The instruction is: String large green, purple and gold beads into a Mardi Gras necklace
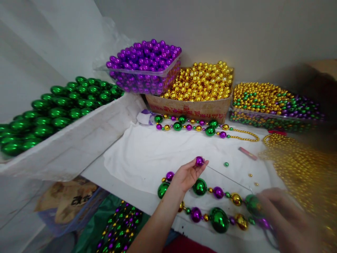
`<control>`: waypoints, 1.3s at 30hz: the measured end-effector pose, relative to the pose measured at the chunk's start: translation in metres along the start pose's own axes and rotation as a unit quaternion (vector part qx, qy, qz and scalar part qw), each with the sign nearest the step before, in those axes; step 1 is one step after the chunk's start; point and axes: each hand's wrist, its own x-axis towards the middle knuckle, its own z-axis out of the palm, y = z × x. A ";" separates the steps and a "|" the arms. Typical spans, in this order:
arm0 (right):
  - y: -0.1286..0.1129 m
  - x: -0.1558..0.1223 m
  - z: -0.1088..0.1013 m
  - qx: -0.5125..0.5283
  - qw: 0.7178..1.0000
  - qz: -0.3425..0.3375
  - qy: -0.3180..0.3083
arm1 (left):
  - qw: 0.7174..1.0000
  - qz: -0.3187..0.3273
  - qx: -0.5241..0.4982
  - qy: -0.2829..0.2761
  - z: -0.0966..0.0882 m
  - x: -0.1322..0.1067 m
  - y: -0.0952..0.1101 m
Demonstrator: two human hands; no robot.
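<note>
My left hand point(188, 174) pinches a purple bead point(199, 161) at its fingertips, above the white cloth point(147, 154). A thin needle or wire point(228, 178) runs from the bead toward my right hand point(284, 214), which is blurred by motion at the lower right, over a green bead. Below my hands lies a strung strand of large green, purple and gold beads point(210, 211) in two rows. A finished strand point(200, 126) lies at the back of the cloth.
Containers ring the cloth: a white box of green beads point(52, 112) on the left, a clear tub of purple beads point(144, 66), a cardboard box of gold beads point(200, 84), a tray of small mixed beads point(273, 102). Gold bead strings point(297, 165) pile up at right. A red stick point(247, 153) lies nearby.
</note>
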 end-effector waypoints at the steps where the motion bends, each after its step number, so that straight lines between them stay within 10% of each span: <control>1: 0.001 -0.001 0.001 -0.004 1.000 -0.006 -0.002 | 1.000 -0.001 -0.008 0.005 0.000 0.000 0.000; 25: -0.007 -0.006 0.016 0.006 0.999 -0.046 0.007 | 0.999 -0.009 -0.020 0.027 0.001 -0.001 0.004; 39: -0.035 -0.006 0.029 -0.096 0.971 -0.218 -0.014 | 0.998 0.007 0.015 0.054 0.003 0.001 0.002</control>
